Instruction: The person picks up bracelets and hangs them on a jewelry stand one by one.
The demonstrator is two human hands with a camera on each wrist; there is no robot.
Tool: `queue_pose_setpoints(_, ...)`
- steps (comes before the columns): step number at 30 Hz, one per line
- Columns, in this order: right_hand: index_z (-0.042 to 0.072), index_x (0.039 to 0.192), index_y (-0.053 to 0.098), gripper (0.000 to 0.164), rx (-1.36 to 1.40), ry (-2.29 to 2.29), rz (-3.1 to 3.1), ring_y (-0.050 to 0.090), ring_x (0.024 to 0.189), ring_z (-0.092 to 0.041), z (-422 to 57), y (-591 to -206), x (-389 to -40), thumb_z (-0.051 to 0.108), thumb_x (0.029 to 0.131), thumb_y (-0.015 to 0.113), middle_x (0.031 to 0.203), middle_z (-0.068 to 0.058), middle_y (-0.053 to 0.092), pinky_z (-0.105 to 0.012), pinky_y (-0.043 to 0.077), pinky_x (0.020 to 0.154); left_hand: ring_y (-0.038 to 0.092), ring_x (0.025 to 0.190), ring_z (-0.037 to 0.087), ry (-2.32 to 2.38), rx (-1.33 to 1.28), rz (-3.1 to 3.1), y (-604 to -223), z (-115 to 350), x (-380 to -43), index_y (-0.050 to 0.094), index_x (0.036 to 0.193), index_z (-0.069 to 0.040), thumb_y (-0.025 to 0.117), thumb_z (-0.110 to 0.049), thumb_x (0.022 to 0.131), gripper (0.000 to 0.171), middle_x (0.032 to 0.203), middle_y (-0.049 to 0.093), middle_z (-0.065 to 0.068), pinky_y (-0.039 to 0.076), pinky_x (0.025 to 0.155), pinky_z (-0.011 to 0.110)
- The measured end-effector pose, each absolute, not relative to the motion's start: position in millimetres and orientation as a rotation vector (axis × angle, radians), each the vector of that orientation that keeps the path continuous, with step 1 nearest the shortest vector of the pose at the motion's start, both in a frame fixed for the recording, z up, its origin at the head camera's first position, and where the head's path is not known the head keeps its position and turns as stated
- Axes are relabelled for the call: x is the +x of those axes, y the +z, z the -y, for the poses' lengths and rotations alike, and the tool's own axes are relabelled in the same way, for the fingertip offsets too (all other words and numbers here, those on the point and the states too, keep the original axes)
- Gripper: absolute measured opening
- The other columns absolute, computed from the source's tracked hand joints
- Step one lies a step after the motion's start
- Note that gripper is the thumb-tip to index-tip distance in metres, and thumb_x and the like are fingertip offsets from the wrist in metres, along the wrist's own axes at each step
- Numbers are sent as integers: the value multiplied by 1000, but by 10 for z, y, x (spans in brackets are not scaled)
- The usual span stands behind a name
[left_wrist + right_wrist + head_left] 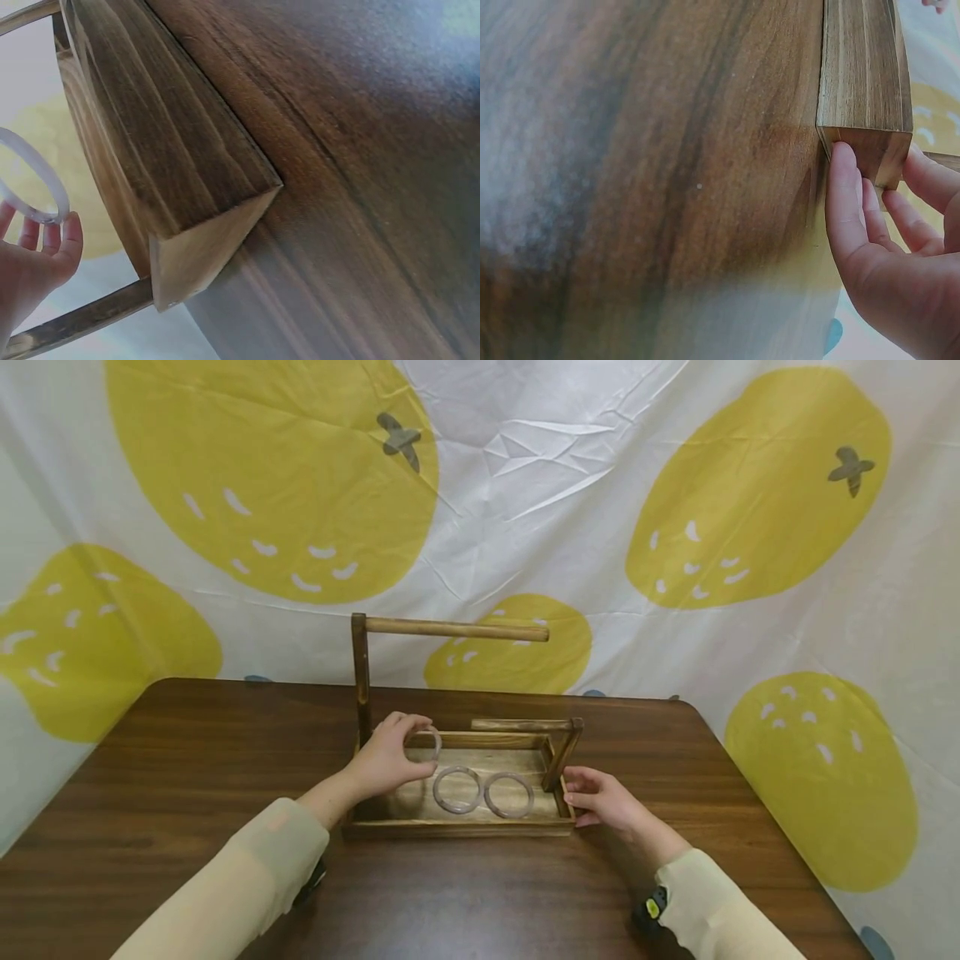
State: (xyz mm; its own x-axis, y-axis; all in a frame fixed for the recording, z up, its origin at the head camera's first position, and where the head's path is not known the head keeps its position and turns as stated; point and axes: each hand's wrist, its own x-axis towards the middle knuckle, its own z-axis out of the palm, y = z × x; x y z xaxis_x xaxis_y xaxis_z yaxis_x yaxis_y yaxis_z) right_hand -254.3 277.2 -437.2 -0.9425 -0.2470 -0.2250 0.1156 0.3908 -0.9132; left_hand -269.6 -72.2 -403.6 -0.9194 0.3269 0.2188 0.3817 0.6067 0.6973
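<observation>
My left hand [390,758] pinches a pale, translucent bangle [437,745] between thumb and fingers, over the left part of a wooden jewelry stand. In the left wrist view, the fingertips grip the lower rim of this bangle [36,166]. Two more bangles, a left one [457,790] and a right one [508,795], lie side by side on the floor of the stand's tray [457,830]. At the tray's right end, my right hand [606,800] holds the end wall. Its thumb and fingers bend around the end [870,154] in the right wrist view.
A tall post [362,672] with a long horizontal bar [457,629] rises at the tray's left end. A shorter bar [521,725] on a right-hand post reaches inward. The stand sits on a dark wooden table [450,893], before a lemon-print cloth [525,527].
</observation>
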Motion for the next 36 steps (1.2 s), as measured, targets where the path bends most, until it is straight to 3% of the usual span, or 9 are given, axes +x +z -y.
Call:
queue_pose_setpoints(24, -11, 138, 33, 55, -127, -1557, -2323, 55, 87, -11, -2777, -4341, -2540, 5, 91, 57, 115, -23, 51, -32, 56, 66, 49, 111, 34, -1454, -636, 2657, -3914, 680, -2668, 48, 131, -4, 70, -18, 80, 58, 125, 46, 17, 44, 96, 48)
queue_pose_setpoints(36, -10, 139, 31, 55, -157, -1527, -2342, 55, 88, -12, -2782, -4347, -2541, 6, 92, 56, 118, -26, 48, -33, 56, 66, 52, 106, 31, -1578, -621, 2594, -3841, 569, -2655, 48, 131, -3, 70, -15, 81, 56, 121, 50, 18, 50, 90, 42)
